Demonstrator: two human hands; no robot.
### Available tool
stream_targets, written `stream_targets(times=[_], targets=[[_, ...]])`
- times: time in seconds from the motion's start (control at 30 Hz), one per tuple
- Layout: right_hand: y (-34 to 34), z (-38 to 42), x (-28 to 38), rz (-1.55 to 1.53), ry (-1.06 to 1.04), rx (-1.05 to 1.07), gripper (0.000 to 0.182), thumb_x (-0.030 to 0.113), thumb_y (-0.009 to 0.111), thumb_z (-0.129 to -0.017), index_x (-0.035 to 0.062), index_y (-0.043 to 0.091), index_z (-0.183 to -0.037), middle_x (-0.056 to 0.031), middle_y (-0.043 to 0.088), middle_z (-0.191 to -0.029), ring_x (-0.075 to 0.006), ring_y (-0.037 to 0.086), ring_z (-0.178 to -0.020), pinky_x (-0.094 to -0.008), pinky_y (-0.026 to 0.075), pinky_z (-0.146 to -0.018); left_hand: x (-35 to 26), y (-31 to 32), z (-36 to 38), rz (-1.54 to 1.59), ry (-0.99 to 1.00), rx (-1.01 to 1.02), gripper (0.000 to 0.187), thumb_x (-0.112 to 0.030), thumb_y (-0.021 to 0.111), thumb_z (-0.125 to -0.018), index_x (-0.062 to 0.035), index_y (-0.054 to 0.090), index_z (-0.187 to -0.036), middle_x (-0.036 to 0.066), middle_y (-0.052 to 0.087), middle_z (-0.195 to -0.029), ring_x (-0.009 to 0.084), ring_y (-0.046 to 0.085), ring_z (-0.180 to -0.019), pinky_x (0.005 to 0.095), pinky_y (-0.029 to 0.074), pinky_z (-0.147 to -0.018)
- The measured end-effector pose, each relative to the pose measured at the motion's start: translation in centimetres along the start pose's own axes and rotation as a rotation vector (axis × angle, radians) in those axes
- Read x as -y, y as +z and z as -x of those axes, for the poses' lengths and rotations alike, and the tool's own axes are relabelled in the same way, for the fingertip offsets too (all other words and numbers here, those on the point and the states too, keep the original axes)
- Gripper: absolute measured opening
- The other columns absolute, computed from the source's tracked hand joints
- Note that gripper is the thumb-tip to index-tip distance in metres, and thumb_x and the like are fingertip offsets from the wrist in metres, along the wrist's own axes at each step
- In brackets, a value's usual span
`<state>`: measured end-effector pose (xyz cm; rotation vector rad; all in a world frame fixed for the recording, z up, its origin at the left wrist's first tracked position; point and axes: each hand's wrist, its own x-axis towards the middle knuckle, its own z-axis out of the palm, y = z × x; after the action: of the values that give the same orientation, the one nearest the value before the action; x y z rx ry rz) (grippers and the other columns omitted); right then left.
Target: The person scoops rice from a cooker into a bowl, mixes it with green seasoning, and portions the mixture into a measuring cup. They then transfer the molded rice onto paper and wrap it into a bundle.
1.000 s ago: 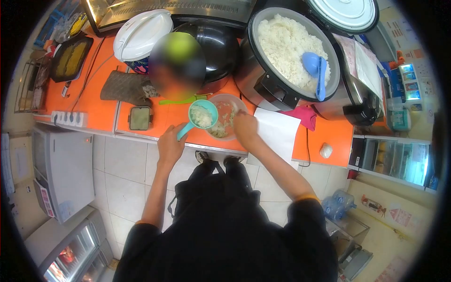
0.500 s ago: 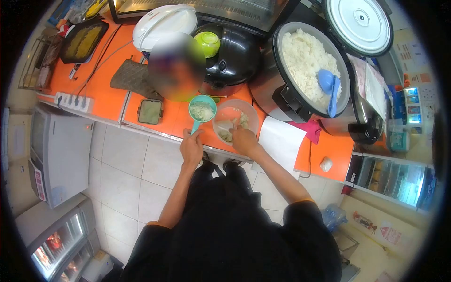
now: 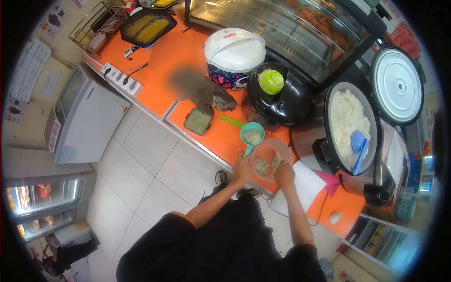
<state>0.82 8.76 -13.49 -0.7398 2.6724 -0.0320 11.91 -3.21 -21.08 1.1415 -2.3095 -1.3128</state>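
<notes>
My left hand (image 3: 244, 169) is closed on the handle of a teal cup (image 3: 252, 133), which holds some white, rice-like food above the orange counter (image 3: 225, 138). Right of the cup stands a translucent bowl (image 3: 283, 149) with pale food (image 3: 263, 167) in it. My right hand (image 3: 284, 175) reaches to the bowl's right side, fingers closed; what they hold is hidden. A green handle (image 3: 232, 122) lies just left of the cup. Farther left sits a small square container (image 3: 198, 121) with greenish contents.
An open cooker of rice (image 3: 347, 117) with a blue scoop (image 3: 359, 141) stands at the right, near white paper (image 3: 300, 188). Behind are a black cooker (image 3: 282, 105), a white-lidded cooker (image 3: 235, 49) and a glass display case (image 3: 277, 35). A power strip (image 3: 121, 80) lies left.
The camera view has turned and shifted, so the counter now runs diagonally. The teal cup holds less food and is closer to the bowl. More pale food shows in the bowl.
</notes>
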Motion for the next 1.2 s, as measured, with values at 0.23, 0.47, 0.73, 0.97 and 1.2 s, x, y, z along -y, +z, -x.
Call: stream_targets(times=[0.23, 0.47, 0.73, 0.97, 1.2], targets=[[4.2, -1.6, -3.6, 0.194, -0.44, 0.129, 0.019, 0.015, 0.055, -0.078, 0.0014, 0.067, -0.079, -0.0187, 0.066, -0.079, -0.0313, 0.067, -0.074, -0.044, 0.053, -0.068, -0.6, 0.1, 0.4, 0.082, -0.018, -0.04, 0.032, -0.029, 0.062, -0.087, -0.0126, 0.067, -0.114, 0.018, 0.053, -0.099, 0.0357, 0.06, -0.086, 0.0439, 0.049, -0.072], [0.0, -1.5, -4.9, -0.65, 0.104, 0.562, 0.028, 0.029, 0.062, -0.082, 0.0016, 0.067, -0.079, -0.0012, 0.056, -0.06, -0.0102, 0.048, -0.049, -0.0265, 0.039, -0.046, -0.6, 0.5, 0.2, 0.086, -0.013, -0.024, 0.029, -0.029, 0.059, -0.09, -0.0119, 0.068, -0.111, 0.021, 0.054, -0.104, 0.0403, 0.059, -0.089, 0.0463, 0.048, -0.075], [3.6, -1.5, -2.1, -0.986, 0.131, 0.407, 0.031, 0.03, 0.06, -0.09, 0.0014, 0.066, -0.081, 0.0001, 0.053, -0.063, -0.0075, 0.045, -0.051, -0.0242, 0.035, -0.044, -0.7, 0.6, 0.0, 0.006, 0.154, -0.12, 0.033, -0.027, 0.055, -0.093, -0.0023, 0.067, -0.111, 0.02, 0.055, -0.1, 0.0375, 0.059, -0.091, 0.0435, 0.046, -0.077], [1.5, 0.2, -3.4, -1.045, 0.1, 0.454, 0.03, 0.031, 0.059, -0.093, 0.0026, 0.068, -0.093, 0.0022, 0.051, -0.064, -0.0047, 0.043, -0.052, -0.0207, 0.034, -0.045, -1.0, -0.3, -0.2, -0.037, 0.084, -0.011, 0.034, -0.029, 0.052, -0.096, -0.0058, 0.065, -0.116, 0.024, 0.053, -0.112, 0.0407, 0.059, -0.095, 0.0441, 0.047, -0.081], [0.3, 2.2, -7.2, -1.064, 0.074, 0.406, 0.034, 0.033, 0.06, -0.093, 0.0054, 0.068, -0.11, 0.005, 0.049, -0.064, -0.0034, 0.04, -0.051, -0.0203, 0.031, -0.043, 0.3, -4.0, 1.0, -0.151, 0.108, 0.037, 0.032, -0.032, 0.051, -0.097, -0.0138, 0.065, -0.118, 0.016, 0.053, -0.096, 0.0329, 0.06, -0.081, 0.0422, 0.048, -0.071]])
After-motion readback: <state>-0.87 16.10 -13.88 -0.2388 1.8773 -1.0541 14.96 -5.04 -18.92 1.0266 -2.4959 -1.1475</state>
